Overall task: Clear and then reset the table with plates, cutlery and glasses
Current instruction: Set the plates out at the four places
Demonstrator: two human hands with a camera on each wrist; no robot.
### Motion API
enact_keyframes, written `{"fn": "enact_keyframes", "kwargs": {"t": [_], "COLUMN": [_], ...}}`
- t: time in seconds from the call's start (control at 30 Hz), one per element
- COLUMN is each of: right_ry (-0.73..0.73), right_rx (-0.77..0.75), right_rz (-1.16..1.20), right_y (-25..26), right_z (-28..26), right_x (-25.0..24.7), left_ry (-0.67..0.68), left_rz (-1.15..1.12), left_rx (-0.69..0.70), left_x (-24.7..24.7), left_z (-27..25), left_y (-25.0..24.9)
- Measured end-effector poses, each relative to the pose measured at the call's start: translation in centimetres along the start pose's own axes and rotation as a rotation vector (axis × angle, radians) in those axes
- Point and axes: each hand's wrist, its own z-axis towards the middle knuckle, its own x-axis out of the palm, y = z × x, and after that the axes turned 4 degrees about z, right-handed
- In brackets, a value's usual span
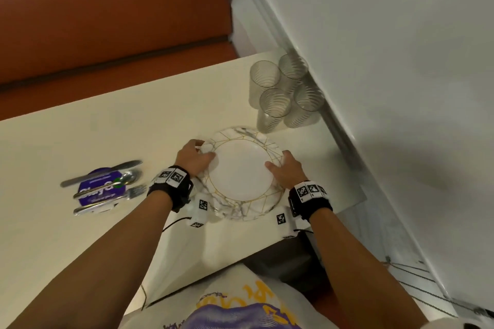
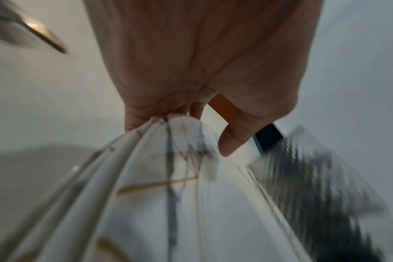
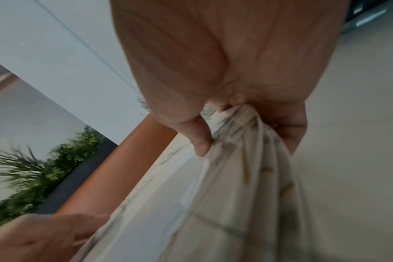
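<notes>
A stack of marbled white plates with gold lines (image 1: 242,173) is over the table's near right part. Whether it rests on the table I cannot tell. My left hand (image 1: 195,157) grips the stack's left rim, thumb on top and fingers curled under. My right hand (image 1: 284,168) grips the right rim the same way. In the left wrist view several plate rims (image 2: 132,159) show between the thumb and fingers of my left hand (image 2: 180,134). In the right wrist view my right hand (image 3: 247,140) pinches the plates' edge (image 3: 236,177).
Several ribbed clear glasses (image 1: 275,104) stand close behind the plates by the white wall (image 1: 374,35). A knife (image 1: 101,172), spoon (image 1: 107,187) and fork (image 1: 112,199) lie on a purple coaster (image 1: 88,191) at the left. An orange bench (image 1: 107,21) runs beyond the cream table (image 1: 107,128).
</notes>
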Motion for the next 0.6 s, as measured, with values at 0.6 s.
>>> {"fn": "enact_keyframes", "kwargs": {"t": [0.6], "right_ry": [-0.104], "right_rx": [-0.340], "right_rz": [0.237], "right_y": [15.9], "right_z": [-9.6], "right_x": [18.7], "left_ry": [-0.063], "left_rz": [-1.085], "left_rx": [-0.199], "left_x": [-19.6], "left_z": [-6.7], "left_y": [20.4]}}
